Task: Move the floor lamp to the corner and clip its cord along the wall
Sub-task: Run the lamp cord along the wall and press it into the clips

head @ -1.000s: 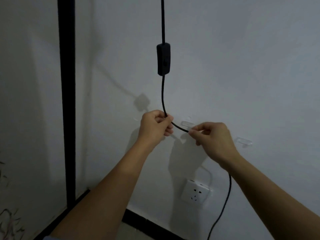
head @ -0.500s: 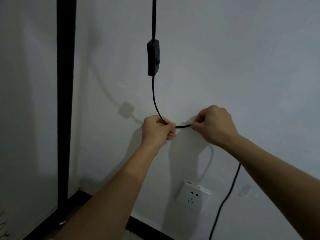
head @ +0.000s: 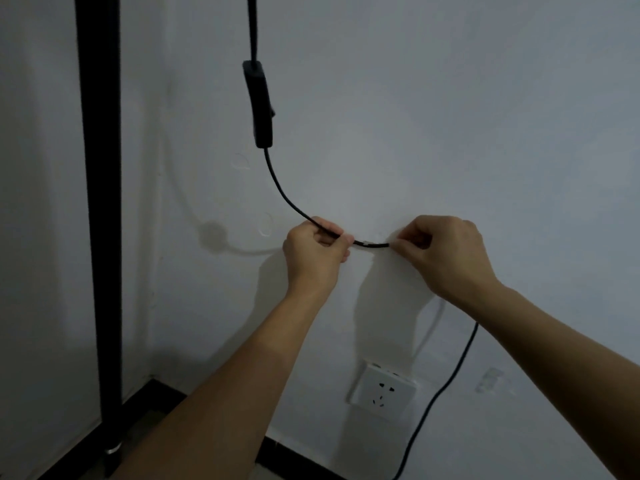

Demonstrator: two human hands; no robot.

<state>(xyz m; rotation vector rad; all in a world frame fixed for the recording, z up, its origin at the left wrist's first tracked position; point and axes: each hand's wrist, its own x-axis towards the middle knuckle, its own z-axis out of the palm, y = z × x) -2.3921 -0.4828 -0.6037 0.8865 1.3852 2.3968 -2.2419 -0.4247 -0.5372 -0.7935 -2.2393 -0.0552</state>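
White wall (head: 450, 116): hands (head: 313, 252) spread wider along cord (head: 282, 194).

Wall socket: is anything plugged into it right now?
Empty. The socket shows bare holes on its face, and the black cord hangs past its right side toward the floor.

One lamp pole (head: 102, 202), one black cord (head: 280, 188), one inline switch (head: 259, 105), one wall socket (head: 382, 393), two clear clips (head: 489, 380) (head: 367, 242), two hands (head: 313, 252) (head: 445, 254)

No readable text, label, brand or number anywhere, not even on the wall socket (head: 382, 392).
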